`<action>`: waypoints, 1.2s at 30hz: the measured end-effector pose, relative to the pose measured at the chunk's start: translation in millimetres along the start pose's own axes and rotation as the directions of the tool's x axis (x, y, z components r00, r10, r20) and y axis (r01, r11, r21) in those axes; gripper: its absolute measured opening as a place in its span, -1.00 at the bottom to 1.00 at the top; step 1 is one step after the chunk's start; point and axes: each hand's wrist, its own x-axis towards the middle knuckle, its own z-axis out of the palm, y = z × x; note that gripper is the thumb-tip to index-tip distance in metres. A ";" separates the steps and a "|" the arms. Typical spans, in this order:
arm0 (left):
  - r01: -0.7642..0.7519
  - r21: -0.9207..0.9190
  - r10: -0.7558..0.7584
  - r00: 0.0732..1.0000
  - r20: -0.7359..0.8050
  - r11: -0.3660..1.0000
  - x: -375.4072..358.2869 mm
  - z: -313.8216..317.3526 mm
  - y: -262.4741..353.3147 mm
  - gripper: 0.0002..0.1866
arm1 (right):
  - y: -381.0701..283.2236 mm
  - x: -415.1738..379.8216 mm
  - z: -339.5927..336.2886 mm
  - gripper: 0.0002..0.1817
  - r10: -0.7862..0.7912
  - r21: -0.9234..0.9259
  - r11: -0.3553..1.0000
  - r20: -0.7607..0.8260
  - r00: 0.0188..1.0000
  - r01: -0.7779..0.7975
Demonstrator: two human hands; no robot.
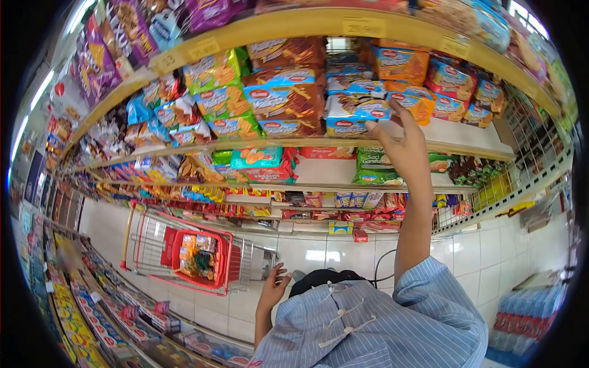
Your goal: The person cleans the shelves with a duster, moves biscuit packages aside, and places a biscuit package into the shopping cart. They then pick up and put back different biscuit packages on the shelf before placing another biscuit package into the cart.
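Note:
My right hand (406,144) is raised to the upper biscuit shelf. Its thumb and fingers close around the right end of a blue and white biscuit pack (356,108), which sits on top of another blue pack (346,127). Orange packs (412,104) lie just behind and right of my fingers. Brown and blue packs (283,101) are stacked to the left. Low at my side, my left hand (275,288) hangs with fingers apart and holds nothing. It is nearest to a shopping cart (242,270) standing to its left.
A red basket (230,264) with several packs sits in the cart. Yellow price rails (294,32) edge the shelf above. A wire mesh panel (540,165) bounds the right side. Another product shelf (92,306) runs along the lower left, and bottled packs (521,319) stand at lower right.

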 end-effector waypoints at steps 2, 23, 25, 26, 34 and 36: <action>-0.046 0.044 0.047 0.999 -0.023 0.998 -3.9 -5.1 -5.6 -0.41 | 6.8 -2.4 5.9 -0.28 -0.133 -0.134 0.984 -0.128 0.983 0.115; 0.184 -0.227 -0.284 0.769 -0.573 0.956 -91.5 -171.5 -149.8 -0.34 | -22.5 -261.1 412.9 -0.62 -0.141 0.256 0.853 0.952 0.272 -0.455; 0.141 -0.283 -0.293 0.732 -0.615 0.949 -107.6 -206.8 -166.3 -0.37 | -47.1 -305.6 475.1 -0.61 -0.079 0.079 0.916 0.997 0.017 -0.393; 0.161 -0.301 -0.321 0.716 -0.620 0.940 -117.0 -221.2 -177.5 -0.37 | -58.3 -337.1 512.3 -0.60 -0.049 0.003 0.915 0.993 -0.105 -0.402; 0.310 -0.678 -0.746 0.270 -0.609 0.666 -255.6 -223.0 -286.9 -0.40 | -87.9 -531.8 833.4 -0.78 0.029 -0.178 0.904 0.933 -0.360 -0.389; 0.533 -0.702 -0.834 0.013 -0.552 0.473 -308.3 -185.1 -296.8 -0.31 | -86.0 -553.7 882.1 -0.70 0.093 -0.285 0.849 0.910 -0.404 -0.446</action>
